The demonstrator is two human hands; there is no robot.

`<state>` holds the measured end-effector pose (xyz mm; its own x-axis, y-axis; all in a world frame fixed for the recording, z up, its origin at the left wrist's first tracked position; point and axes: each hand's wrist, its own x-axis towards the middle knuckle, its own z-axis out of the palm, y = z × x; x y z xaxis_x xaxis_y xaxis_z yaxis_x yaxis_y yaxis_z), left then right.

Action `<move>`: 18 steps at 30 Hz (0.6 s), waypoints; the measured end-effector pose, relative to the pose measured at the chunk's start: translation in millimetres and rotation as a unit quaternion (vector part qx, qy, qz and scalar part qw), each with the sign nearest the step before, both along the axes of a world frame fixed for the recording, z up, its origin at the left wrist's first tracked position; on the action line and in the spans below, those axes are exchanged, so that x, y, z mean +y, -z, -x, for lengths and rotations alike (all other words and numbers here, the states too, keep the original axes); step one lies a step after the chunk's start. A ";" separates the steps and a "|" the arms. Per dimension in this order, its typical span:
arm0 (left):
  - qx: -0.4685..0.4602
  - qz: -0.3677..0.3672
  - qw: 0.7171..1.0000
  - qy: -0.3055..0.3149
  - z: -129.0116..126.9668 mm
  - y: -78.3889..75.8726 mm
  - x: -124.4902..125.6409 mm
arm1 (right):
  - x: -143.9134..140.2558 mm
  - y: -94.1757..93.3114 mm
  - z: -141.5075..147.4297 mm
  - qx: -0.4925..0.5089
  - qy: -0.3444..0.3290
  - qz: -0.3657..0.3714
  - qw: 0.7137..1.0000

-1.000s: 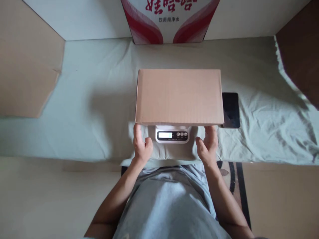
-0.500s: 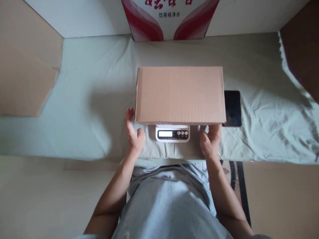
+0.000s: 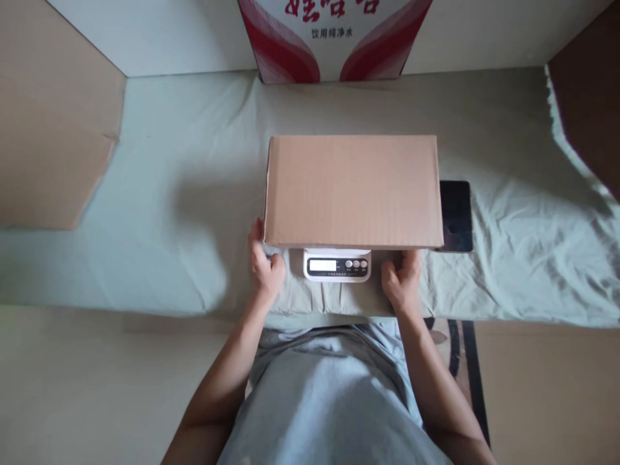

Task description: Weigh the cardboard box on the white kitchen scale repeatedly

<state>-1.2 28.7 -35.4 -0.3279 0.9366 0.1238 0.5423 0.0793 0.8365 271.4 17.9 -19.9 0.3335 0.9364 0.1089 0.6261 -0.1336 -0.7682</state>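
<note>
Pale green bedsheet (image 3: 159, 213) covers the whole work surface before you, rumpled toward the right. Far left: flat cardboard sheet (image 3: 48, 129), leaning or lying beyond the sheet's edge. Back centre: red-and-white printed carton (image 3: 334, 39) against the wall. Your left hand (image 3: 264, 265) sits at the near left corner of the closed cardboard box (image 3: 351, 190), fingers curled and tucked at the box's lower edge, thumb toward you; whether it grips or merely touches, you cannot tell. Centre: the box itself, plain brown, lid side up, resting squarely on a small white digital scale (image 3: 338, 265), whose display and buttons peek out beneath the near edge, between your two hands. Handling, as a judgement: corrugated walls look stiff and dry, not slippery; weight is unknown, contents hidden; take it low at the two near corners or under the short ends, and keep it level, since the scale's platform is much smaller than the box. Your right hand (image 3: 402, 281) mirrors the left at the near right corner, fingers bent up against the box's underside. Right of the box, partly hidden behind it: dark flat tablet (image 3: 456, 216) on the sheet.
</note>
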 end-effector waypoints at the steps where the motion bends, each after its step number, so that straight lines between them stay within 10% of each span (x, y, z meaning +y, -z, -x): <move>1: 0.011 -0.004 1.000 -0.011 -0.3 0.1 -0.1 | 0.0 0.1 0.1 -0.001 0.002 0.000 1.000; 18: -0.053 -0.141 0.989 -0.003 0.4 -24.4 -12.1 | -8.3 -12.1 -9.5 0.246 -0.033 -0.113 0.962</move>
